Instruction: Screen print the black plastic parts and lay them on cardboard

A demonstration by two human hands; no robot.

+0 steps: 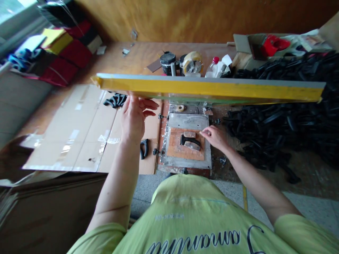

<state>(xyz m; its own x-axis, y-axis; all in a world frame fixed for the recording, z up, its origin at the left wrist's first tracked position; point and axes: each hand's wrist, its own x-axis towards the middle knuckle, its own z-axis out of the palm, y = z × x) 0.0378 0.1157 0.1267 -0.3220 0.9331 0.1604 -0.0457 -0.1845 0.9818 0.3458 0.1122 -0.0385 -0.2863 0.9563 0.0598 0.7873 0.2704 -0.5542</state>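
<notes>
Person at a wooden bench [119,60] here, hands well apart. Left hand [134,118] is open, its fingers [148,104] up by the underside of a yellow-framed screen [209,87] raised over the bench. Right hand [214,137] is curled, right at the end of a black plastic handle [189,140], can't tell if it's gripping. That handle lies on an orange pad [174,148] on a metal plate [188,121]. Big heap of black handles [278,120] at 3 o'clock from the plate, and a loose handle [144,148] on a cardboard sheet [79,130] at 9 o'clock.
</notes>
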